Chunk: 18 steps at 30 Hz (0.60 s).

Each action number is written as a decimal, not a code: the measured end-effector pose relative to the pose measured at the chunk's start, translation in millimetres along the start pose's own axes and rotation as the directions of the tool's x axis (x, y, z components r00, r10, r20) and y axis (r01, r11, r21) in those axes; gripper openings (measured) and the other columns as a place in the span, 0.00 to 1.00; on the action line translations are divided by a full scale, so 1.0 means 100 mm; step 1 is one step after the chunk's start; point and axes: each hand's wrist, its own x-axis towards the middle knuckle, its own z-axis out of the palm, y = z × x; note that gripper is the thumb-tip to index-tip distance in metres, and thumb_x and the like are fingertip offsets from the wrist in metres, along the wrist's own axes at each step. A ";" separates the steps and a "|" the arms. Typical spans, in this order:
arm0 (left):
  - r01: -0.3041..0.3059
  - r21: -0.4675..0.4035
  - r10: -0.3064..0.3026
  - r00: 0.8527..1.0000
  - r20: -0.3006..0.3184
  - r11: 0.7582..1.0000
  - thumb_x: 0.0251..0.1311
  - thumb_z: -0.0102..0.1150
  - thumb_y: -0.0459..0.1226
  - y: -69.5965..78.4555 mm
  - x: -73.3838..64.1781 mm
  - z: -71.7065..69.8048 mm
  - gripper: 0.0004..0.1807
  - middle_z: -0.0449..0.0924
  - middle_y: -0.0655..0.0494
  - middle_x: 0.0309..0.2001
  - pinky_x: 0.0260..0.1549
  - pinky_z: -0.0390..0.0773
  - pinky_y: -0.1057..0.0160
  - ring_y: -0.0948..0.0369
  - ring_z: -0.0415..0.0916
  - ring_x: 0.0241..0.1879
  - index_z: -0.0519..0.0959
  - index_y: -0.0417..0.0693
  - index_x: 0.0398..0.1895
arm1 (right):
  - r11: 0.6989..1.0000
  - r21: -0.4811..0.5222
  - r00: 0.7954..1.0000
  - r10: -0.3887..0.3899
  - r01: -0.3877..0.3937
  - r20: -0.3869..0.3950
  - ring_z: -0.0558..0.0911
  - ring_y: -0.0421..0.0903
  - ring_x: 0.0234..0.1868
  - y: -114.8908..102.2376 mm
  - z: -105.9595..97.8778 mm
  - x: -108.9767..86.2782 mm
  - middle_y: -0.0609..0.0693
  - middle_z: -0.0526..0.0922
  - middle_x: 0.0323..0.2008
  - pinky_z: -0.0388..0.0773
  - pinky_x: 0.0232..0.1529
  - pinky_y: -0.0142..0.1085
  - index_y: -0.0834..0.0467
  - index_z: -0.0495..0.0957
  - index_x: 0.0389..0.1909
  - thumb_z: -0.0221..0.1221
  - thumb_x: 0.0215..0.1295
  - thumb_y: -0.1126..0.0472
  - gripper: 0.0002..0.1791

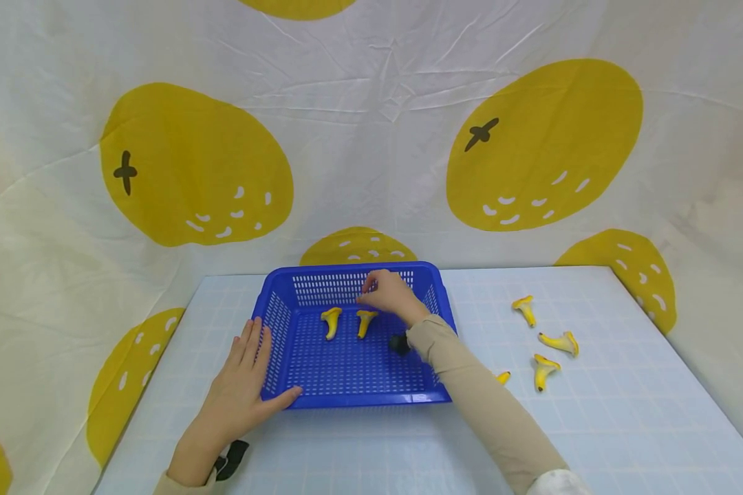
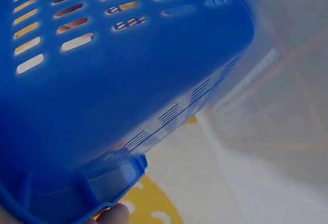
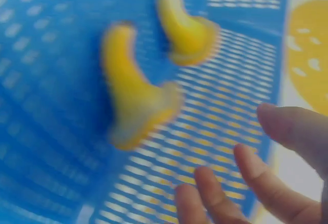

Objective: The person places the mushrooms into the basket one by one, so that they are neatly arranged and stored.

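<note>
A blue plastic basket with slotted walls stands on the table. Along its left rim lies my left hand, fingers straight and thumb over the front corner; the left wrist view shows the outer wall and a fingertip at the rim. Two yellow chanterelle mushrooms, one on the left and one on the right, lie inside on the basket floor. My right hand hovers over the back part of the basket, just beyond the right mushroom. In the right wrist view its fingers are loosely spread and hold nothing.
On the table right of the basket lie several more chanterelles, among them one at the back, one sideways and one nearer. Another mushroom is partly hidden behind my right sleeve. A patterned white cloth hangs behind.
</note>
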 end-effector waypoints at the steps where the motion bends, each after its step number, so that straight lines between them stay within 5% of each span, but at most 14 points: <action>1: 0.001 -0.002 -0.001 1.000 0.003 1.000 0.56 0.57 0.67 0.00 0.00 0.00 0.62 0.37 0.32 0.77 0.74 0.30 0.54 0.42 0.31 0.77 0.48 0.28 0.75 | 1.000 0.017 1.000 -0.005 0.005 -0.004 0.79 0.47 0.33 -0.02 -0.04 -0.01 0.51 0.82 0.34 0.78 0.36 0.40 0.58 0.81 0.36 0.68 0.61 0.56 0.10; 18: 0.012 -0.001 -0.012 0.999 0.031 1.000 0.57 0.56 0.67 0.01 0.00 -0.03 0.63 0.35 0.31 0.77 0.74 0.32 0.51 0.42 0.29 0.77 0.46 0.25 0.75 | 0.987 0.149 0.990 -0.041 0.062 -0.136 0.80 0.53 0.45 -0.09 -0.71 -0.18 0.55 0.83 0.44 0.79 0.47 0.48 0.57 0.81 0.43 0.62 0.66 0.53 0.12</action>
